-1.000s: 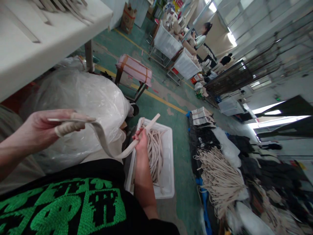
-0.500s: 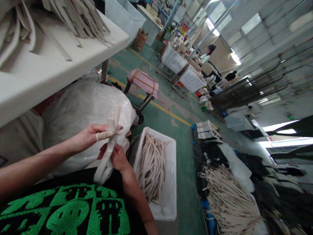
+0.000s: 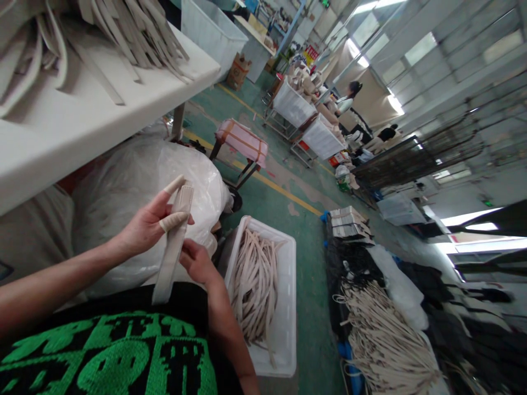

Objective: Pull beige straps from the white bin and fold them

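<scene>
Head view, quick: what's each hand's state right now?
Left hand: closed, holding the pale strap.
Right hand: partly curled at the strap's edge; grip cannot be told.

open air above white bin (image 3: pixel 285 307) beside hands (image 3: pixel 200 264), plastic bag (image 3: pixel 134 173) behind them, table (image 3: pixel 102 123) jutting upper left

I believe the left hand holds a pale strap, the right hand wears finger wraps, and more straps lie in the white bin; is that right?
Not quite: the head view shows the finger wraps on the left hand, not the right hand. The pale strap and the white bin are as you say.
</scene>
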Available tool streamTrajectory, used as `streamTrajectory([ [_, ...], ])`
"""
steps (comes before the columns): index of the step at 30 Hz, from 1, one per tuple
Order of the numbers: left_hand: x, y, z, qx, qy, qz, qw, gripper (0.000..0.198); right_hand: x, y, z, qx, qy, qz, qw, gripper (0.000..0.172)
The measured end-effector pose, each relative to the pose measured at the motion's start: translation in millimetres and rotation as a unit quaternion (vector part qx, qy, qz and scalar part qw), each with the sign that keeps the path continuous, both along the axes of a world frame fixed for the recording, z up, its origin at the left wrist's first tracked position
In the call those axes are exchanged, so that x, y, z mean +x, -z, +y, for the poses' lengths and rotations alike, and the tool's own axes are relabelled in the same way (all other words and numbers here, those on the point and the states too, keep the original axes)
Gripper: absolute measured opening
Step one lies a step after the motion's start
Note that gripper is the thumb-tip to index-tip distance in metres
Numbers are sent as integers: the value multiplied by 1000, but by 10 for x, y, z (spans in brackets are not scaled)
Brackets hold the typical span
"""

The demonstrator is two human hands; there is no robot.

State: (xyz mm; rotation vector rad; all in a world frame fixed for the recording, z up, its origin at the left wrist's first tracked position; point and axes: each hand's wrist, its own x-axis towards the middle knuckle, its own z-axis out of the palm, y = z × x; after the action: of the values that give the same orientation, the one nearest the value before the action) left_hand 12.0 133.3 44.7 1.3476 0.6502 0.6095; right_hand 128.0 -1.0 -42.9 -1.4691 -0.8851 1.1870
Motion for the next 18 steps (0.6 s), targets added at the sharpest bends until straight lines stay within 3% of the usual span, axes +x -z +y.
streamTrajectory([
  [2,7,38,72,12,23,7,1000,102,168,-92,-7,48,59,24,997,38],
  [5,25,109,114,43,104,41,993,64,375,-326,5,91,125,1,988,47],
  [7,26,153,91,63,185,61,979,45,438,-508,16,76,106,-48,990,52],
  [9,12,183,45,80,246,79,963,44,437,-668,18,51,79,-108,990,45],
  [12,-24,215,-27,99,284,107,948,46,358,-819,-8,43,76,-173,981,37],
  [18,-56,275,-140,113,308,136,935,49,162,-793,-82,42,111,-136,984,35],
])
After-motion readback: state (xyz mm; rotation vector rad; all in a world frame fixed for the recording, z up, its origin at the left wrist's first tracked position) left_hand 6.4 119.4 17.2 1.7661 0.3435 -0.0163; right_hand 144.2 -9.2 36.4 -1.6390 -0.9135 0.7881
